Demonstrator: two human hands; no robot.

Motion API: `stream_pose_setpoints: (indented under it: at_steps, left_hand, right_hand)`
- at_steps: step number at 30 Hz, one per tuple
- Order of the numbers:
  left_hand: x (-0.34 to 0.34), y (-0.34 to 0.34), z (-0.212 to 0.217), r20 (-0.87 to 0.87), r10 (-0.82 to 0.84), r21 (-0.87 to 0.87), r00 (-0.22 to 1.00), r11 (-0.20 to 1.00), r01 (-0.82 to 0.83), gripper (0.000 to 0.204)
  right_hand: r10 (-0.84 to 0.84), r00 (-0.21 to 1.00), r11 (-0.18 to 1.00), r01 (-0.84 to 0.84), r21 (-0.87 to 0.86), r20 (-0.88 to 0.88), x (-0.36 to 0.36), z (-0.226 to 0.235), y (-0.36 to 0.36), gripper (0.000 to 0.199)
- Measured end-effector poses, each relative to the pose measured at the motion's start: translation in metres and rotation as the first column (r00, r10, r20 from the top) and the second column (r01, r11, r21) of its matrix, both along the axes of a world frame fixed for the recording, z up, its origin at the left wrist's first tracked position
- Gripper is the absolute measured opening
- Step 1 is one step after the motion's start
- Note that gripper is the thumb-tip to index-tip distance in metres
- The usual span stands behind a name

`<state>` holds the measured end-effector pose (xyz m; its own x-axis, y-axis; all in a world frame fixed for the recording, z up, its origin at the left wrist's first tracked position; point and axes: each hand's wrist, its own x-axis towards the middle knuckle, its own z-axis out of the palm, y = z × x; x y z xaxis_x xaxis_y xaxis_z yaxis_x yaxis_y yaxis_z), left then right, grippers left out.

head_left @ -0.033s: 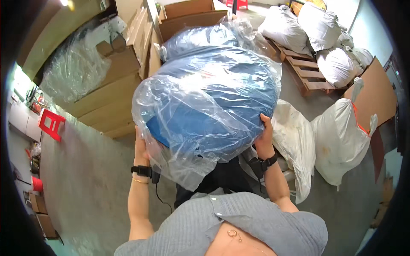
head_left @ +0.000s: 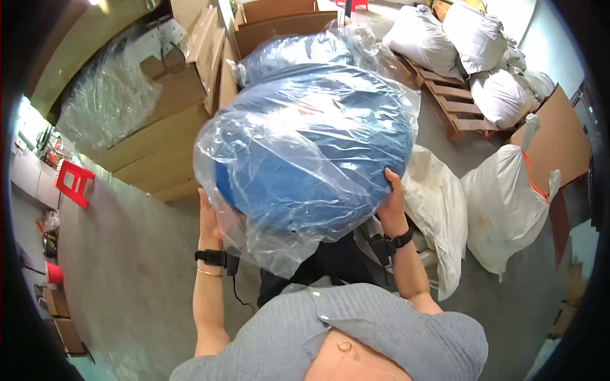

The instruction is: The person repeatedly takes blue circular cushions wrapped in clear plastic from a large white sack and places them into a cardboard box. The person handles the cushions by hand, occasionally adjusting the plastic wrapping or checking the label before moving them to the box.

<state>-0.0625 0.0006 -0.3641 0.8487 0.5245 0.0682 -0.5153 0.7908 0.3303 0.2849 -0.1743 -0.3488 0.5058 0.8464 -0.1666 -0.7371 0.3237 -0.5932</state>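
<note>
A large, rounded blue bundle (head_left: 305,159) in clear plastic wrapping fills the middle of the view, shiny and creased. Loose plastic hangs from its near left side toward my body. My left hand (head_left: 211,219) grips the bundle's lower left edge, its thumb pointing up along the side and the other fingers mostly hidden behind the film. At the lower right edge, my right hand (head_left: 393,202) has its thumb pressed on the plastic, while its fingers go out of sight underneath. Just behind lies a second blue plastic-wrapped bundle (head_left: 298,56).
Cardboard boxes (head_left: 159,136) stand at the left, some plastic film (head_left: 108,95) lying over them. White sacks (head_left: 480,44) are piled on a wooden pallet (head_left: 454,105) at the far right. A tied white sack (head_left: 505,209) stands nearer. A red stool (head_left: 75,184) is at the left.
The bundle has shifted very slightly, and the loose plastic's lower edge sits a little higher. Both hands keep their grip in nearly the same place.
</note>
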Motion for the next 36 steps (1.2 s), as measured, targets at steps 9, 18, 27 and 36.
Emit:
stream_pose_setpoints:
  at_steps: [9,18,27,36]
  left_hand:
    - [-0.026,-0.025,-0.051,-0.375,0.911,0.887,0.169,0.406,-0.219,0.074]
    - [-0.036,0.054,0.006,-0.131,0.985,0.979,-0.109,0.146,0.141,0.021]
    - [-0.017,-0.097,0.152,0.709,0.672,0.588,0.213,-0.731,0.346,0.009]
    - [-0.045,-0.148,-0.007,-0.9,0.061,0.413,0.432,0.439,0.798,0.033]
  right_hand:
    - [-0.075,0.962,0.977,0.123,-0.172,0.262,0.008,-0.081,-0.027,0.033]
    - [-0.021,1.0,0.993,0.021,-0.113,-0.004,-0.078,-0.084,-0.027,0.055]
    - [-0.158,0.985,0.973,0.168,-0.155,0.073,0.045,-0.121,0.011,0.033]
    - [0.107,0.877,0.952,0.046,-0.302,0.469,0.125,-0.079,0.025,0.047]
